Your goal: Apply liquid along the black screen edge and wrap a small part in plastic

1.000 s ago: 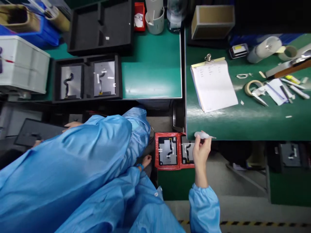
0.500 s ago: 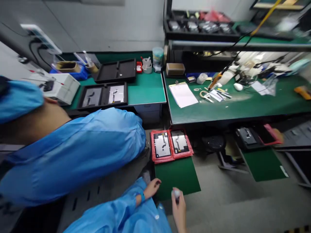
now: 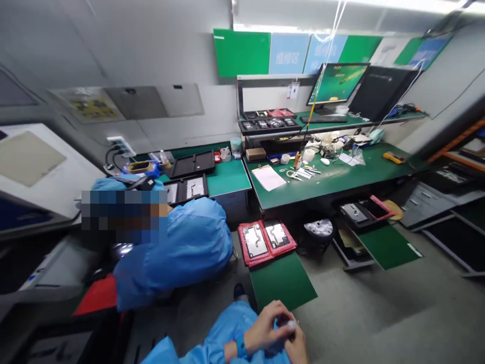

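In the head view my left hand (image 3: 267,326), with a blue wristband, is curled in front of my lap, its fingers meeting my right hand. My right hand (image 3: 297,348) is closed on a small whitish object (image 3: 291,325), too blurred to name. Whether the left fingers also grip something is hidden between the hands. Just beyond is a green board (image 3: 284,280). On its far end, two flat device panels, a left panel (image 3: 254,240) and a right panel (image 3: 276,234) with dark flex cables, lie on red bubble wrap (image 3: 246,259).
A co-worker in a blue smock (image 3: 182,253) sits at left. Ahead is a green workbench (image 3: 326,184) with a clipboard (image 3: 268,177), tools and a monitor (image 3: 339,86) on its shelf. A round stool (image 3: 319,228) and another green board (image 3: 390,247) stand to the right.
My hands, apart before, have come together in front of my lap, the small whitish object between them. The view has tilted up and widened; the co-worker appears farther off.
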The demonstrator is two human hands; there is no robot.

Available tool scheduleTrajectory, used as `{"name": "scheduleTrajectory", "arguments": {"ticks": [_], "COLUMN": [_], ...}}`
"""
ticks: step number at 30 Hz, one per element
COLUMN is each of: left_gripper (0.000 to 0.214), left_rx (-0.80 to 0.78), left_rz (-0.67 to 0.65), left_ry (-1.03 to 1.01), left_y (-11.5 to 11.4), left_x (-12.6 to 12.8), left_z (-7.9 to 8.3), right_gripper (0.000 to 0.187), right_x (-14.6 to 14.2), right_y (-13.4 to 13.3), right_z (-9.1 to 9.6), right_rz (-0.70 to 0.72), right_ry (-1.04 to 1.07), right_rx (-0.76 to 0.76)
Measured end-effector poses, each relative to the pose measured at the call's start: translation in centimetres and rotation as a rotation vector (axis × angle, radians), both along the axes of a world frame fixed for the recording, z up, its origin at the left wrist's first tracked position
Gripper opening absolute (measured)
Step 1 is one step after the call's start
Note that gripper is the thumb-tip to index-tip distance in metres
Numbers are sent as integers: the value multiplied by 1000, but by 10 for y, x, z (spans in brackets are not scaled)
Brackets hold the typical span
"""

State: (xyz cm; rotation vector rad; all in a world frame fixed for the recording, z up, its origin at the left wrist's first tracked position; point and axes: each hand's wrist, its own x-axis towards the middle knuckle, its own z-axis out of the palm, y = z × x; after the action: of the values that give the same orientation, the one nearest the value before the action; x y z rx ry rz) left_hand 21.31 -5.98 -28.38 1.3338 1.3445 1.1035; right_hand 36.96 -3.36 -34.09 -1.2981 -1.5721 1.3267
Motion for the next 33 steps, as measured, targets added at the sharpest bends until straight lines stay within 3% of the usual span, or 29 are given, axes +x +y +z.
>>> {"name": "scheduleTrajectory", "arguments": {"ticks": [4, 7, 13, 16, 21, 25, 29, 31, 33], "left_gripper": [71, 69, 69, 68, 60, 59, 57, 59, 61], "left_rx": [53, 54, 43, 70, 96, 92, 114, 121, 104], "left_rz": [40, 93, 196, 240, 295, 385, 647, 727, 774], "left_ry": [-2, -46, -25, 35, 114, 119, 104, 103, 109], "left_y": [12, 19, 26, 26, 24, 32, 52, 63, 74], "left_x": [-18, -29, -47, -49, -43, -12, 54, 90, 122], "left_z": [29, 41, 57, 63, 60, 54, 54, 56, 59], "right_gripper": [97, 104, 76, 64, 39, 33, 38, 46, 52], "right_x": [-27, -44, -67, -81, -84, -61, -26, -5, 19], "right_y": [20, 29, 38, 40, 50, 68, 90, 101, 113], "right_z": [23, 35, 66, 83, 96, 85, 65, 59, 59], "right_rz": [116, 70, 88, 8, 58, 135, 55, 14, 69], "right_ry": [105, 36, -9, -41, -3, 58, 113, 151, 190], "right_rx": [24, 81, 141, 174, 236, 277, 415, 443, 419]}}
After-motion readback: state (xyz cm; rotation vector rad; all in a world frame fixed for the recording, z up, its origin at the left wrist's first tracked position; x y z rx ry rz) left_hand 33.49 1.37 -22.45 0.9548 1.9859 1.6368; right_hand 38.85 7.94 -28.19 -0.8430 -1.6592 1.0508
